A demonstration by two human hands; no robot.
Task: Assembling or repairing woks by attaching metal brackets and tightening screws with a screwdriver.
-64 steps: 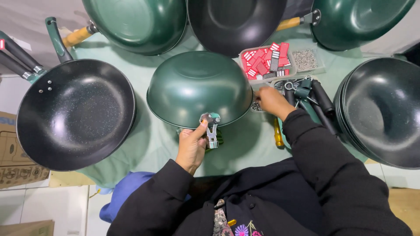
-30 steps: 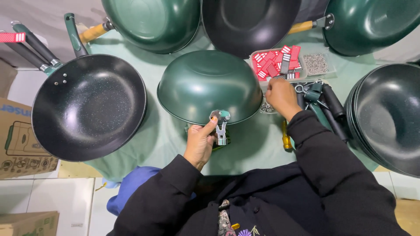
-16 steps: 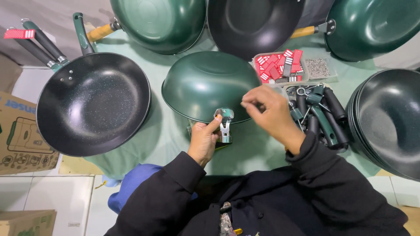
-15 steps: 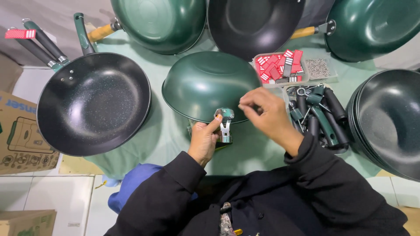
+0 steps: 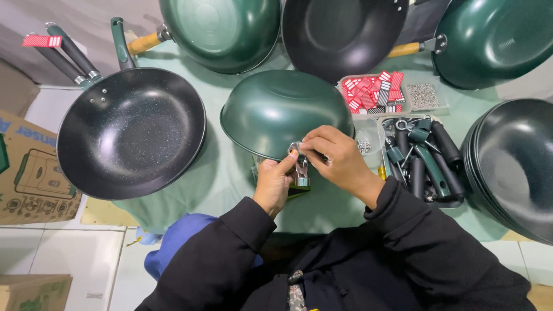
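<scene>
Now that the right hand [image 5: 337, 161] has come back from the tray [image 5: 368, 124], both hands' fingers pinch the bracket [image 5: 299, 167] on the upturned wok [image 5: 285, 109], left hand [image 5: 273, 181] steadying.

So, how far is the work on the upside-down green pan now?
Done: the metal bracket sits at the rim of the inverted green wok. In hand: the left hand steadies the bracket and the right hand works at its top. Left: no handle on it; loose handles lie in the tray.
</scene>
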